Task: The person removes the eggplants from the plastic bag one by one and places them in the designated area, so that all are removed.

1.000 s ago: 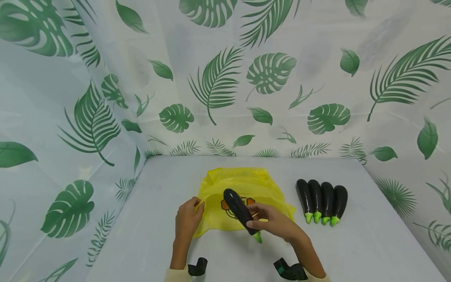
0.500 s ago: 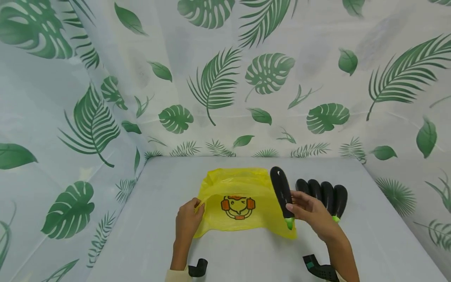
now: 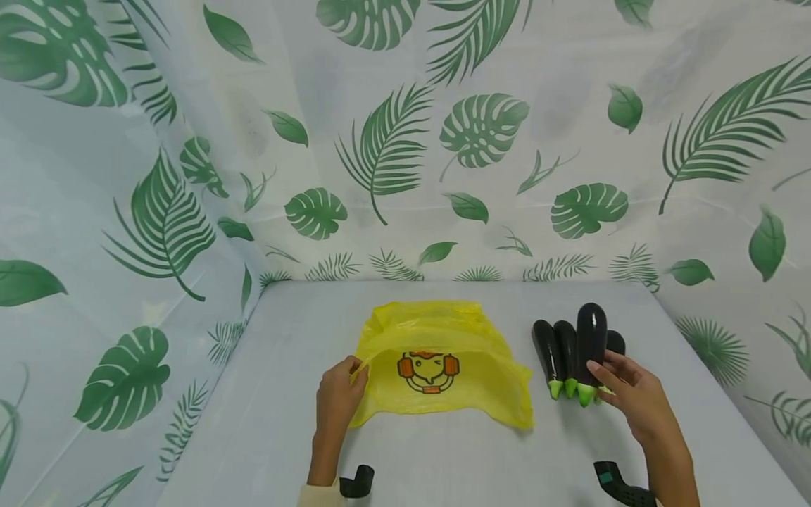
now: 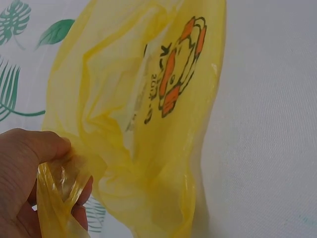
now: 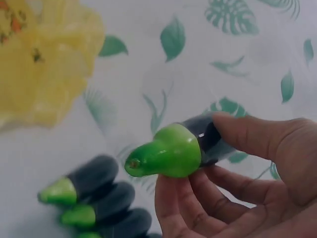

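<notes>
Between the thumb and fingers of my right hand (image 3: 640, 398) is a dark, glossy eggplant (image 3: 591, 341) with a green cap. It stands nearly upright in the head view and overlaps the row of other eggplants (image 3: 549, 355). In the right wrist view its green stem end (image 5: 173, 151) points left, over that row. My left hand (image 3: 338, 394) pinches the left edge of a yellow plastic bag (image 3: 488, 384) with a cartoon face printed on it. The left wrist view shows the bag's film (image 4: 64, 178) bunched between thumb and fingers, and its mouth partly spread.
A white table (image 3: 443, 465) lies beneath everything. Leaf-patterned sheets (image 3: 405, 141) rise behind it and along both sides. Black wrist cameras (image 3: 357, 482) are strapped to both arms.
My right hand has carried the eggplant rightward, from over the yellow bag to over the eggplant row, and turned it more upright. The left hand keeps its hold on the bag.
</notes>
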{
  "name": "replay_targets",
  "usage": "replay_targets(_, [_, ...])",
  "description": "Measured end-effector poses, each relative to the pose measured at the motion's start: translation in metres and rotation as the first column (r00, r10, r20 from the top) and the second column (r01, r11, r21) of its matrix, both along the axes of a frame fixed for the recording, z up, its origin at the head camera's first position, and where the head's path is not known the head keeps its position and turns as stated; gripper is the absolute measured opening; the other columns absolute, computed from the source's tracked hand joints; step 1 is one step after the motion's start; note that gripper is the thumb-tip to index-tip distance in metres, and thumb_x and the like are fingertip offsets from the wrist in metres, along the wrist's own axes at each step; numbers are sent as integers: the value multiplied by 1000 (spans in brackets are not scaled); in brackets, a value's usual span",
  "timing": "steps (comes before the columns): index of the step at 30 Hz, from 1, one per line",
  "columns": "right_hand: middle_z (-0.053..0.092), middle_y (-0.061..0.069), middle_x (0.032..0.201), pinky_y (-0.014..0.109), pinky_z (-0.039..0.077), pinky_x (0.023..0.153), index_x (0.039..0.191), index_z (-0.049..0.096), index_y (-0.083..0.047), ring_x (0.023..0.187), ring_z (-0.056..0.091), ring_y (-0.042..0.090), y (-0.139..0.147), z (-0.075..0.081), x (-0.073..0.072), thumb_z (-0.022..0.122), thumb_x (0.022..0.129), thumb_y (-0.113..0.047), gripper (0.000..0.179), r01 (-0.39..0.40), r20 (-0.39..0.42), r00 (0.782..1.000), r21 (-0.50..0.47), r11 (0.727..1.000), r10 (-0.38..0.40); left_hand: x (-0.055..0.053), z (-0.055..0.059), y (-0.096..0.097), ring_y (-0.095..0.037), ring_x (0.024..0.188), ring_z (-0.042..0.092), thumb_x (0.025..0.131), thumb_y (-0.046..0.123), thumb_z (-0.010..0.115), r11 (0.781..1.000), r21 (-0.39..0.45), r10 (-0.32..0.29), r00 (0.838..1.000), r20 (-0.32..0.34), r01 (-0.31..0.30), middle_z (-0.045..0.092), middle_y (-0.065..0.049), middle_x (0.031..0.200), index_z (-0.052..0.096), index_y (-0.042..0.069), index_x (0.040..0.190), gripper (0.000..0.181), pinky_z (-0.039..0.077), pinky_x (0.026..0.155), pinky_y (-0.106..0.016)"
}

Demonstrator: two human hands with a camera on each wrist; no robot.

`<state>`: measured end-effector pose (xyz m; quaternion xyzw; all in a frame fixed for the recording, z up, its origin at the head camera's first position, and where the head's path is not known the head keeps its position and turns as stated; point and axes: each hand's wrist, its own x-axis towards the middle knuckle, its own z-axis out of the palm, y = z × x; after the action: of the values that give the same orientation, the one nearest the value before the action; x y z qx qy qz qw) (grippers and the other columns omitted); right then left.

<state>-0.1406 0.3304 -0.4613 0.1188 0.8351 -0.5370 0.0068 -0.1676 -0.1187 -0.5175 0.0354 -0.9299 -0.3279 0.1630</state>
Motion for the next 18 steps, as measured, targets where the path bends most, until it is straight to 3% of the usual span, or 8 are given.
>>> replay_targets(5, [54, 13, 124, 24, 57, 69, 148, 26, 8, 73, 50, -17, 29, -15, -6, 60, 94, -45, 83, 160, 102, 983, -37, 986, -156, -1, 0, 0, -15, 76, 66, 89, 22, 70, 1000, 0, 4, 1000, -1, -4, 74, -4, 91, 71, 11, 93, 11, 54, 66, -33])
replay_targets(9, [62, -4, 99, 24, 57, 63, 145, 36, 3, 68, 54, -9, 55, -33, -13, 66, 90, -43, 78, 279, 124, 956, -109, 954, -265, -2, 2, 0, -16, 74, 65, 89, 21, 70, 1000, -6, 7, 1000, -16, -7, 74, -4, 90, 71, 11, 92, 10, 54, 65, -33])
replay_targets(12, [57, -20, 79, 24, 57, 61, 140, 42, 1, 67, 56, -6, 70, -45, -18, 70, 88, -40, 72, 312, 137, 946, -146, 939, -293, -2, 3, 0, -16, 75, 66, 89, 20, 71, 1000, -9, 10, 1000, -16, -10, 74, -4, 90, 71, 10, 91, 10, 54, 66, -34])
replay_targets(15, [54, -20, 80, 25, 57, 62, 140, 40, 2, 68, 55, -6, 80, -54, -21, 69, 88, -42, 74, 321, 172, 938, -107, 941, -300, -1, 3, 0, -18, 77, 67, 89, 21, 71, 1000, -5, 11, 1000, -9, -11, 74, -5, 91, 71, 10, 92, 11, 54, 67, -36])
replay_targets(18, [60, 3, 95, 27, 57, 61, 143, 37, 4, 70, 54, -1, 84, -59, -24, 70, 88, -38, 76, 351, 211, 922, -104, 930, -324, 1, 1, 1, -18, 78, 67, 89, 21, 70, 1000, 1, 7, 1000, 2, -7, 74, -5, 92, 71, 10, 93, 11, 54, 67, -36])
